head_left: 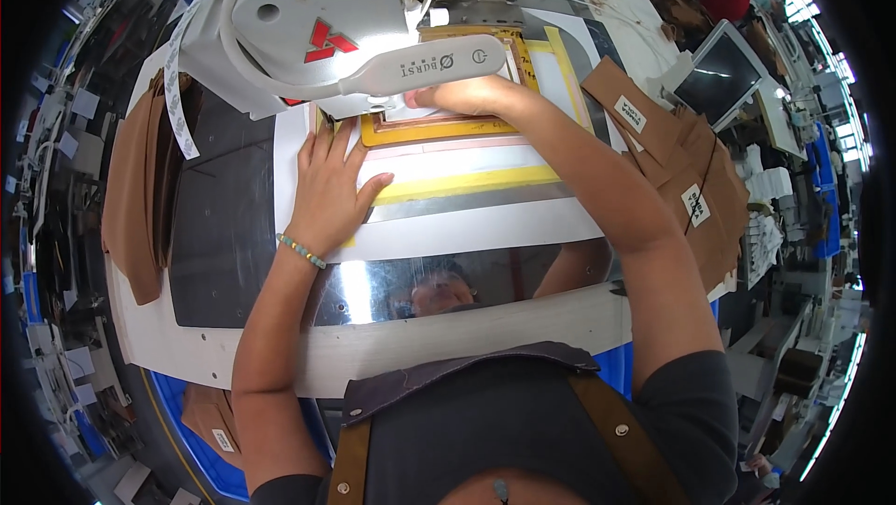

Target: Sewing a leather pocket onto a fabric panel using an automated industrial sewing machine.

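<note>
My left hand (327, 178) lies flat with its fingers apart, its fingertips at the left end of a yellow frame (439, 134) under the sewing machine head (280, 24). My right hand (476, 95) reaches into the frame from the right. A white clip-on lamp (420, 66) covers part of that hand, so whether its fingers pinch anything is hidden. The frame sits on a white template sheet (448, 159) edged with yellow tape (467, 185).
Brown cut pieces (140, 197) hang at the table's left; more brown pieces with white labels (691, 197) are stacked at the right. A screen (721, 74) stands far right. Blue bins (201, 440) sit below the table's front edge. A shiny metal plate (467, 286) lies nearest me.
</note>
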`<state>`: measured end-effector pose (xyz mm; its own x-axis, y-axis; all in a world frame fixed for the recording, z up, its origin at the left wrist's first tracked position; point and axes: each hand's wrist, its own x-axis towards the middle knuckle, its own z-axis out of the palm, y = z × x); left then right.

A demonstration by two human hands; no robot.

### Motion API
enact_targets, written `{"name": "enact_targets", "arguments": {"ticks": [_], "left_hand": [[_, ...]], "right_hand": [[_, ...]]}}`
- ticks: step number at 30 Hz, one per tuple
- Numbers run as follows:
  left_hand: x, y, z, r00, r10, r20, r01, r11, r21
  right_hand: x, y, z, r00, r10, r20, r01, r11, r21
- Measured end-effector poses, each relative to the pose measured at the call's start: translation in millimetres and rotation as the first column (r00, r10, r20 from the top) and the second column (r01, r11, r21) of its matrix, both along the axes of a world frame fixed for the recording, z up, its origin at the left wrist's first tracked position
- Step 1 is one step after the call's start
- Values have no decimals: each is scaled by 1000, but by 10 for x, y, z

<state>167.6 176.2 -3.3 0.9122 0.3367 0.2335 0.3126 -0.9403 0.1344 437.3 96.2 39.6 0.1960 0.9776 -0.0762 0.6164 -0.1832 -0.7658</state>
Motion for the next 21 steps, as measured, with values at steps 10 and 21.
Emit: {"name": "enact_targets", "arguments": {"ticks": [10,21], "left_hand": [[-5,18,-15,1000,-16,2,16,1000,-18],[-13,18,14,1000,-13,13,13,1000,12]], "right_hand": [[-272,68,-77,991,-107,-78,114,989,96],[-315,66,-109,998,-59,-10,60,989,134]]}}
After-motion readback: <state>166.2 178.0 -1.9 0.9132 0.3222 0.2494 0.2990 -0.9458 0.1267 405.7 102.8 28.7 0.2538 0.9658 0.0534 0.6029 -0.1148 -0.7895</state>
